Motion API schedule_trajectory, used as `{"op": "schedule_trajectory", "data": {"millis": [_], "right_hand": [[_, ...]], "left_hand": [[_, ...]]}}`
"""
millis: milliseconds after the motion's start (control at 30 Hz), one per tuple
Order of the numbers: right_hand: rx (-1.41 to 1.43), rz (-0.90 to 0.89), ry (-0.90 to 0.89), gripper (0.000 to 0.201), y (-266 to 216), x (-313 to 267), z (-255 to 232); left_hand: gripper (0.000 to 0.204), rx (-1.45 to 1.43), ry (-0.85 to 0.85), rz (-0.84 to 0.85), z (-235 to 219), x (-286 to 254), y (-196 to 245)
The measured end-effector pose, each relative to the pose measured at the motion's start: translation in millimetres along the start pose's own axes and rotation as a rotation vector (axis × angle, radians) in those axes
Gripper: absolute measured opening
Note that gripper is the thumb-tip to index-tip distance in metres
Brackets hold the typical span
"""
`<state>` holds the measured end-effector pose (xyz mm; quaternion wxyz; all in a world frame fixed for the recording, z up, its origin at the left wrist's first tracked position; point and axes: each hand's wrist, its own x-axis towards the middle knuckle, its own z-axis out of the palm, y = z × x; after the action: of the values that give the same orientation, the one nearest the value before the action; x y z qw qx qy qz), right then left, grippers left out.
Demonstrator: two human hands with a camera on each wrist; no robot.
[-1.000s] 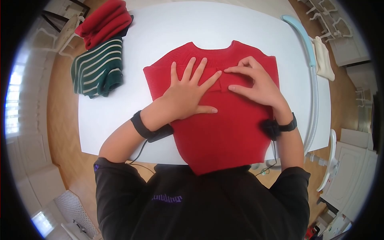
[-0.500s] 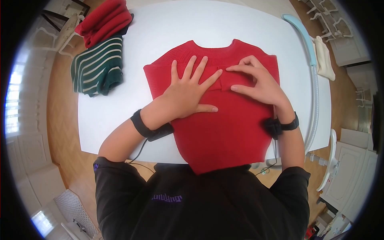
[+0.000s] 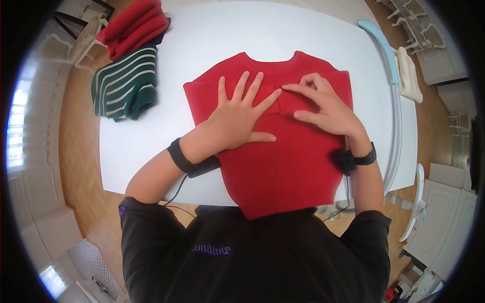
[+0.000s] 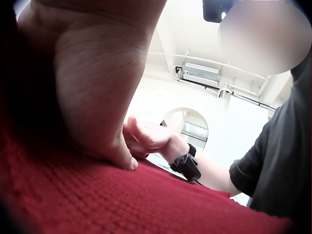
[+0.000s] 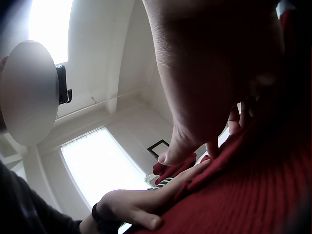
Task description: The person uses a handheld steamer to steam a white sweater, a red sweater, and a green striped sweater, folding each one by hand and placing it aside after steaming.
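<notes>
A red knitted sweater (image 3: 283, 161) lies on the white table with its neckline at the far side and its hem hanging over the near edge. Its sleeves are folded inward, and their ends meet near the middle of the chest. My left hand (image 3: 235, 118) lies flat with spread fingers on the left part of the sweater. Over the right part is my right hand (image 3: 326, 108), its index fingertip touching the cloth at the folded sleeve ends (image 3: 285, 103). The right thumb stands apart from that finger, raised off the knit in the right wrist view.
Folded red garments (image 3: 134, 30) and a green striped knit (image 3: 126, 83) lie at the table's left. A light blue curved tube (image 3: 394, 101) runs along the right side, beside a cream cloth (image 3: 408, 76). Cables (image 3: 177, 192) trail from the wrist cameras.
My right index finger has shifted slightly left along the sleeve fold, and the thumb has spread a little farther from it. The left hand stays in the same place on the sweater.
</notes>
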<state>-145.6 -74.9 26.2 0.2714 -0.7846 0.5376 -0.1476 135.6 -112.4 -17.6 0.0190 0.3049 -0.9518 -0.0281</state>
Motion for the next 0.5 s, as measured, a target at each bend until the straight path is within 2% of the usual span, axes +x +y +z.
{"op": "schedule_trajectory", "data": {"millis": [233,500], "right_hand": [[0.008,-0.014,0.027,0.070,4.8,0.4,3.1],[0.038,0.010,0.018,0.067,-1.0,1.1,0.5]], "left_hand": [[0.111,0.001,-0.009,0.002,-1.5,0.4,0.2],[0.112,0.021,0.025,0.023,0.9,-0.4,-0.5]]}}
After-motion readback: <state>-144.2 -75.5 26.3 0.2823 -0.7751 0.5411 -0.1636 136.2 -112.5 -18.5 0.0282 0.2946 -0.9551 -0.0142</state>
